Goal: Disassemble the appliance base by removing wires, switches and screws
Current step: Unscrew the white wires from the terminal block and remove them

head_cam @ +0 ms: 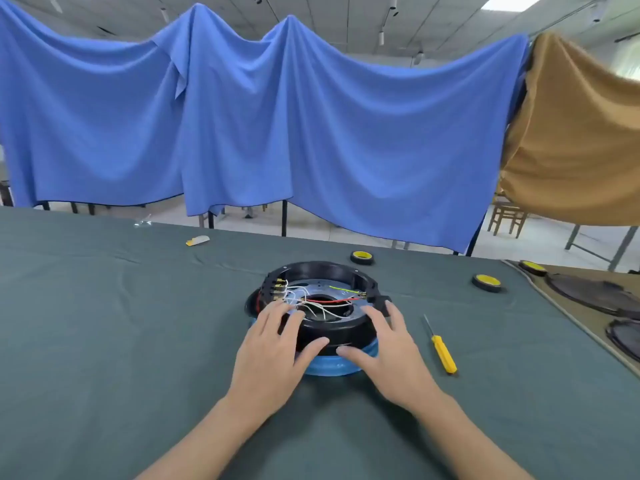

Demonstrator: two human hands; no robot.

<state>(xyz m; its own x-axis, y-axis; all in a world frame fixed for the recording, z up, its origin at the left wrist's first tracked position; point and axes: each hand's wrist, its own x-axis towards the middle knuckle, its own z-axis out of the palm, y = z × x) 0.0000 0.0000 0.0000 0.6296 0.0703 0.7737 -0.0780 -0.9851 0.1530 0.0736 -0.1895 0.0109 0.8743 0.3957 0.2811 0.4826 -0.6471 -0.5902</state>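
Both spread: left hand (273, 351), right hand (388, 355), seemingly pressing appliance base (322, 270).

Strung across the back on dark frame posts (284, 218), a wide blue cloth (311, 133) in deep folds, and to its right a tan cloth (571, 133). Above, a pale panelled ceiling (311, 8) with track spotlights (381, 36) and a bright panel light (512, 1). Below the cloths, pale floor (540, 244), a wooden stool (507, 218) and grey table legs (623, 247). Far right, perhaps a window (632, 64), too blurred to tell. In front, a bench (104, 306) under dark green fabric.
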